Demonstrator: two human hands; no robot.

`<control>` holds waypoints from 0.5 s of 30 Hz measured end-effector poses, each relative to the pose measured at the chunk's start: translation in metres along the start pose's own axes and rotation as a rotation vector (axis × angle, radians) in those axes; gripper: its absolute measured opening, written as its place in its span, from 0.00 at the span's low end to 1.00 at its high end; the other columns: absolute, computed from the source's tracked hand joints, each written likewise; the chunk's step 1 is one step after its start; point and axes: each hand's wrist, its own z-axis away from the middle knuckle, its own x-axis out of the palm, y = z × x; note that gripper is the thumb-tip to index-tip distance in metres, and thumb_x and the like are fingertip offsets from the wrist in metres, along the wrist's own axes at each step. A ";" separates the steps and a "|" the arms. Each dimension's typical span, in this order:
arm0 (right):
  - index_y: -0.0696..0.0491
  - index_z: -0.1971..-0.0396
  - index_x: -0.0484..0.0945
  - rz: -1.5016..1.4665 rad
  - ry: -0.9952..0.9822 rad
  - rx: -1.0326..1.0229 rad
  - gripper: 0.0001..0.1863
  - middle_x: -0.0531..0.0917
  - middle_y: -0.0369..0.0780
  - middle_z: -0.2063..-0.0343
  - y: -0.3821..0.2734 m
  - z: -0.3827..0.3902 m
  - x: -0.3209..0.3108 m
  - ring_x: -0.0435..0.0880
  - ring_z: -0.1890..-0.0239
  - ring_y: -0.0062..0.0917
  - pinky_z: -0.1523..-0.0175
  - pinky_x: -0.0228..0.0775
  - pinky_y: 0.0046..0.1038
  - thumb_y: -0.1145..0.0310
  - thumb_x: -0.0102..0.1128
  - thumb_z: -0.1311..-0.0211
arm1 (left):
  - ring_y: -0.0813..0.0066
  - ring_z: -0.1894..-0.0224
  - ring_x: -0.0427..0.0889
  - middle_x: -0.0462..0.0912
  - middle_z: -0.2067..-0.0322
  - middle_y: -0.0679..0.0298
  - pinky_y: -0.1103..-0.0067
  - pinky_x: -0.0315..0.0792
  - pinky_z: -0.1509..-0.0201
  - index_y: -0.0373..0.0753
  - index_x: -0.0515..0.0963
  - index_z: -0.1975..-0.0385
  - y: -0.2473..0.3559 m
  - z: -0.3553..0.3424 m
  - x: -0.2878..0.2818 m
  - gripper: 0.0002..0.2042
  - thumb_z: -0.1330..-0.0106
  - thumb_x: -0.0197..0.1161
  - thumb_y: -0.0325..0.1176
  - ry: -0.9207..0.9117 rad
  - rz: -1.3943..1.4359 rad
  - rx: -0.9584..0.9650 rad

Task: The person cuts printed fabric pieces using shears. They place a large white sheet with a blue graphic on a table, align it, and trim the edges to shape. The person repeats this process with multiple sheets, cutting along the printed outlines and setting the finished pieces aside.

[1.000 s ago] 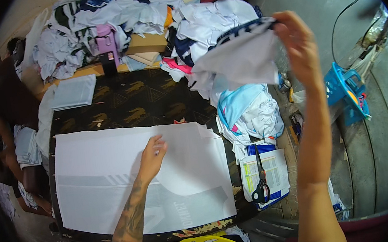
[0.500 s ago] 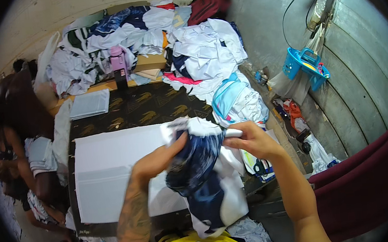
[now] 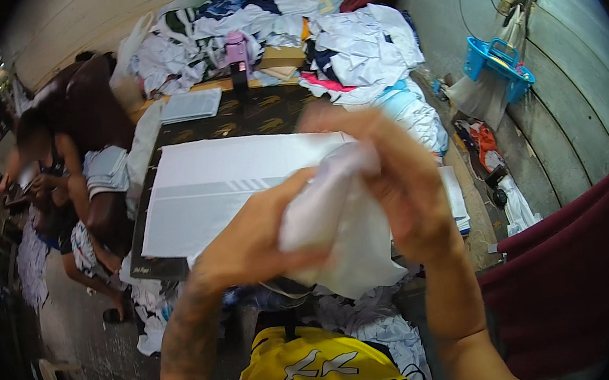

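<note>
A crumpled white cloth [image 3: 338, 223], blurred by motion, is bunched up between my hands above the front of the table. My left hand [image 3: 254, 236] is closed around its left side, thumb on top and fingers below. On the other side, my right hand [image 3: 412, 193] arches over the cloth and touches its upper end. Its fingers are smeared, so their grip cannot be made out. Beneath and beyond lies a flat white fabric panel [image 3: 198, 168] with a grey band and slanted stripes, spread on the dark patterned table [image 3: 274, 108].
Folded pale cloths [image 3: 190, 105], a pink bottle [image 3: 236, 47] and heaped garments [image 3: 371, 46] line the back. A blue basket [image 3: 492, 66] hangs at right, above a maroon cloth [image 3: 573, 273]. At left, another person [image 3: 49, 157] sits beside a folded stack [image 3: 106, 170].
The dark blue and white garment seen in my hands earlier now shows only white cloth. My right hand has swung up and over it. The view has shifted, bringing more floor at left into sight.
</note>
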 end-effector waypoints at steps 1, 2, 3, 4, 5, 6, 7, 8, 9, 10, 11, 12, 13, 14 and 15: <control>0.59 0.27 0.71 -0.039 -0.032 -0.019 0.31 0.83 0.48 0.38 0.000 0.001 0.008 0.84 0.38 0.34 0.34 0.76 0.35 0.68 0.60 0.28 | 0.55 0.30 0.77 0.80 0.33 0.47 0.61 0.68 0.25 0.33 0.70 0.27 0.007 0.000 0.004 0.42 0.42 0.82 0.39 0.176 -0.217 0.084; 0.58 0.23 0.66 -0.063 -0.055 0.159 0.37 0.84 0.48 0.37 -0.007 0.019 0.024 0.85 0.38 0.34 0.36 0.78 0.36 0.62 0.64 0.28 | 0.58 0.35 0.80 0.82 0.38 0.50 0.63 0.72 0.30 0.34 0.73 0.31 0.010 0.009 0.000 0.35 0.37 0.76 0.38 0.386 -0.324 0.157; 0.57 0.30 0.70 -0.059 -0.181 0.276 0.32 0.85 0.51 0.46 -0.005 0.032 0.037 0.86 0.45 0.42 0.41 0.79 0.41 0.59 0.67 0.28 | 0.61 0.41 0.83 0.84 0.42 0.53 0.65 0.75 0.35 0.35 0.76 0.35 0.009 0.021 -0.007 0.27 0.32 0.71 0.37 0.638 -0.273 0.152; 0.56 0.38 0.75 0.033 -0.456 0.427 0.28 0.87 0.53 0.55 -0.002 0.050 0.048 0.87 0.52 0.49 0.47 0.79 0.46 0.55 0.69 0.29 | 0.63 0.46 0.82 0.82 0.46 0.57 0.69 0.77 0.40 0.36 0.76 0.37 0.007 0.051 -0.021 0.21 0.26 0.65 0.37 0.923 -0.095 0.046; 0.55 0.46 0.79 0.162 -0.675 0.420 0.25 0.88 0.56 0.64 0.004 0.068 0.059 0.88 0.59 0.56 0.52 0.80 0.51 0.52 0.72 0.30 | 0.63 0.43 0.81 0.81 0.44 0.56 0.67 0.77 0.39 0.37 0.74 0.35 0.002 0.081 -0.037 0.23 0.26 0.64 0.40 1.152 -0.037 0.024; 0.52 0.57 0.81 0.118 -0.693 0.473 0.14 0.88 0.52 0.66 0.005 0.091 0.060 0.88 0.60 0.56 0.53 0.78 0.52 0.58 0.71 0.30 | 0.63 0.41 0.80 0.79 0.41 0.56 0.66 0.77 0.38 0.38 0.73 0.33 -0.002 0.120 -0.052 0.24 0.25 0.63 0.42 1.400 0.045 -0.026; 0.52 0.56 0.82 0.070 -0.720 0.551 0.10 0.88 0.49 0.68 0.010 0.110 0.054 0.88 0.61 0.53 0.55 0.79 0.49 0.68 0.70 0.34 | 0.63 0.38 0.78 0.78 0.39 0.56 0.65 0.77 0.37 0.39 0.71 0.31 -0.009 0.157 -0.063 0.26 0.24 0.62 0.44 1.565 -0.032 -0.057; 0.51 0.57 0.82 0.018 -0.571 0.516 0.10 0.88 0.48 0.68 0.012 0.128 0.038 0.88 0.62 0.51 0.56 0.79 0.47 0.71 0.70 0.37 | 0.63 0.36 0.77 0.77 0.36 0.56 0.64 0.77 0.36 0.40 0.70 0.29 -0.014 0.194 -0.071 0.28 0.24 0.62 0.47 1.707 0.068 -0.102; 0.51 0.57 0.82 -0.010 -0.473 0.565 0.12 0.87 0.48 0.69 0.009 0.144 0.018 0.89 0.62 0.50 0.57 0.80 0.45 0.74 0.70 0.41 | 0.63 0.33 0.75 0.76 0.33 0.56 0.62 0.77 0.35 0.41 0.68 0.27 -0.018 0.229 -0.074 0.29 0.23 0.61 0.49 1.900 0.051 -0.253; 0.54 0.58 0.87 0.015 -0.417 0.540 0.13 0.88 0.47 0.72 0.009 0.156 -0.002 0.91 0.66 0.46 0.59 0.81 0.37 0.76 0.69 0.45 | 0.63 0.31 0.74 0.75 0.31 0.55 0.61 0.77 0.34 0.42 0.67 0.26 -0.024 0.258 -0.073 0.31 0.23 0.60 0.51 2.013 0.125 -0.304; 0.56 0.62 0.88 -0.016 -0.319 0.630 0.11 0.89 0.45 0.71 0.003 0.168 -0.024 0.92 0.68 0.37 0.59 0.81 0.33 0.75 0.67 0.47 | 0.62 0.28 0.73 0.74 0.28 0.55 0.60 0.77 0.33 0.43 0.66 0.24 -0.027 0.283 -0.069 0.33 0.22 0.59 0.54 2.028 0.188 -0.492; 0.57 0.63 0.89 -0.082 -0.201 0.646 0.12 0.90 0.44 0.71 0.002 0.177 -0.043 0.92 0.68 0.31 0.60 0.81 0.29 0.73 0.67 0.49 | 0.61 0.31 0.75 0.74 0.30 0.55 0.63 0.77 0.34 0.39 0.65 0.23 -0.033 0.300 -0.064 0.36 0.26 0.64 0.52 1.853 0.222 -0.597; 0.56 0.62 0.89 -0.069 -0.171 0.688 0.15 0.91 0.43 0.69 0.002 0.184 -0.059 0.93 0.64 0.33 0.58 0.80 0.31 0.77 0.67 0.54 | 0.60 0.33 0.78 0.75 0.31 0.54 0.65 0.77 0.34 0.34 0.64 0.23 -0.040 0.311 -0.060 0.40 0.30 0.68 0.50 1.547 0.289 -0.572; 0.56 0.62 0.89 0.140 -0.201 0.828 0.16 0.90 0.44 0.68 0.005 0.190 -0.065 0.91 0.64 0.34 0.59 0.78 0.32 0.77 0.67 0.55 | 0.64 0.38 0.79 0.78 0.37 0.56 0.68 0.76 0.38 0.34 0.70 0.29 -0.050 0.315 -0.059 0.35 0.33 0.71 0.45 1.325 0.290 -0.740; 0.57 0.62 0.87 0.228 -0.203 0.813 0.15 0.89 0.45 0.67 0.017 0.191 -0.070 0.90 0.62 0.37 0.57 0.78 0.34 0.79 0.68 0.55 | 0.69 0.43 0.80 0.81 0.43 0.59 0.70 0.75 0.41 0.33 0.75 0.35 -0.061 0.315 -0.060 0.31 0.37 0.74 0.39 0.975 0.198 -0.848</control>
